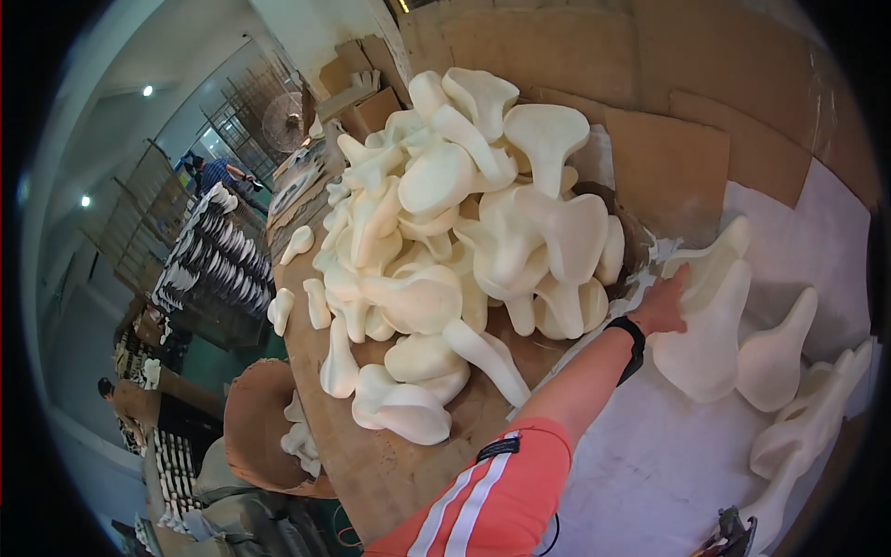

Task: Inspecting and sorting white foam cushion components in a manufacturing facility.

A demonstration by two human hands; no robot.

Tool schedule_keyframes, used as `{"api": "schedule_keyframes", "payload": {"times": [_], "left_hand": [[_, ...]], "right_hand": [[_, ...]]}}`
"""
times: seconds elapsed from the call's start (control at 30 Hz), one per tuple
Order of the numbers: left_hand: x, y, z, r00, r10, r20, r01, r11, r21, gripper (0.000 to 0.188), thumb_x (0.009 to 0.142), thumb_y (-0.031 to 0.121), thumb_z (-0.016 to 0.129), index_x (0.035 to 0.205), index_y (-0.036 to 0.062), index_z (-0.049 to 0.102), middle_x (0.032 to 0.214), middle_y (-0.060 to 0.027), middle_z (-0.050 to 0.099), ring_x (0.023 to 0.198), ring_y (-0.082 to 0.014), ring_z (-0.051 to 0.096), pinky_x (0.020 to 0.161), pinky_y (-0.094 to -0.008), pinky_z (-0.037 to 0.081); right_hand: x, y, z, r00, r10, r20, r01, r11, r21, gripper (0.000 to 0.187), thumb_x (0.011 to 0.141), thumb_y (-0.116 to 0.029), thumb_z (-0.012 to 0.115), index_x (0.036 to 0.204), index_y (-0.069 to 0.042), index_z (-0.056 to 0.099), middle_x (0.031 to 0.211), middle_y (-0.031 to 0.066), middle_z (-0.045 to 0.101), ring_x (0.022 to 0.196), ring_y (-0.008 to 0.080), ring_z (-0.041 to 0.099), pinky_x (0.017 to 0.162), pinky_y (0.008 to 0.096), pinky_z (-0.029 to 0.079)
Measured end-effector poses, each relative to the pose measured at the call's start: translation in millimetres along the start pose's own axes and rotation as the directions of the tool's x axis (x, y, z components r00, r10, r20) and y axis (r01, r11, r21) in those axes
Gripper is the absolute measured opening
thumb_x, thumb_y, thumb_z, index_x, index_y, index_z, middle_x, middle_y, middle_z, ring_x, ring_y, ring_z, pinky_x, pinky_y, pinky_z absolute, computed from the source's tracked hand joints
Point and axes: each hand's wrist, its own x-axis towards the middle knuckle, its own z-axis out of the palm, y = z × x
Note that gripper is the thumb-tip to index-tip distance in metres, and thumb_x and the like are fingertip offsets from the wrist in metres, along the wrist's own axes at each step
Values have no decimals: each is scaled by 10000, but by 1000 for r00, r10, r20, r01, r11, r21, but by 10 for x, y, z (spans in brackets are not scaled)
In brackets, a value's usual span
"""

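My left hand (663, 303), with a dark band (629, 347) round the wrist, reaches to the right across the table. Its visible fingers are spread at the left edge of a cream foam saddle pad (703, 348), where another pad (710, 265) overlaps behind. Whether the fingertips press on the foam is hard to tell. Beside these lies a narrower saddle pad (778, 357), then several more pads (807, 422) along the right side. A big heap of the same foam saddle pads (432, 302) covers the middle of the table. My right hand is out of view.
Brown cardboard (666, 172) stands behind the heap, and a pale sheet (640, 464) covers the table's right part. A round brown bin (269, 427) with pads inside stands left of the table. Two people work farther off, near racks (218, 251). A dark object (729, 534) shows lower right.
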Motion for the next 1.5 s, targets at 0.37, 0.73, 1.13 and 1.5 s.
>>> {"api": "schedule_keyframes", "payload": {"times": [0.37,0.73,1.13,1.5], "left_hand": [[-1317,-369,-80,876,-455,159,376,439,-816,527,724,116,753,1156,-32,490,1087,-122,605,948,-221,598,816,-331,504],[-2683,-602,-1493,845,-477,-242,194,695,-692,559,620,-14,705,1142,-47,506,1066,-146,605,959,-237,597,868,-338,479],[-301,-603,-769,990,125,63,-101,949,-299,828,519,207,799,1271,5,518,1432,-214,334,1338,-304,315,1092,-386,286],[431,84,-351,978,69,195,-3,948,-319,632,441,176,773,1008,-33,589,1059,-197,560,1011,-340,530,894,-354,435]], "right_hand": [[-503,-415,111,987,-144,-76,157,965,212,417,881,-176,527,1243,24,481,949,108,611,866,197,585,817,343,481],[-492,-586,-33,893,-415,-172,449,843,296,653,801,-283,668,1311,12,386,781,73,584,714,165,596,703,312,500],[304,19,305,949,-260,177,220,951,219,552,867,-58,599,1363,38,375,1163,107,576,899,140,554,757,267,482],[591,475,533,958,-22,285,-15,992,128,541,869,-52,582,1375,-28,394,1005,63,588,860,146,562,710,260,491]]}}
